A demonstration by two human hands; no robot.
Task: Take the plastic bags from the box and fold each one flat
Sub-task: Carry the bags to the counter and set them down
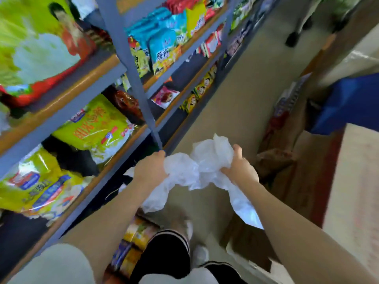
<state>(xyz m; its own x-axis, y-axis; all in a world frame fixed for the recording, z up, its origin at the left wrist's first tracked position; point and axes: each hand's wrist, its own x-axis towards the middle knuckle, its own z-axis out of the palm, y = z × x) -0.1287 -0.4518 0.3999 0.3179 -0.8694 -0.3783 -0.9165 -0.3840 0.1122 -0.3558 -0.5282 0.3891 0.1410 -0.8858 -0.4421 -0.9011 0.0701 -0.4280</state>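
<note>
Head view, shop aisle: a crumpled white plastic bag (pixel 196 171) is held in the air between both hands, above the beige floor (pixel 242 95); the left hand (pixel 150 169) grasps its left end with curled fingers; the right hand (pixel 240 167) clutches its right end, thumb up, a loose tail of film hanging beneath the forearm; an open cardboard box (pixel 252 240) sits below to the right; a grey metal shelf (pixel 127 48) of bright snack packets (pixel 162 44) runs along the left.
</note>
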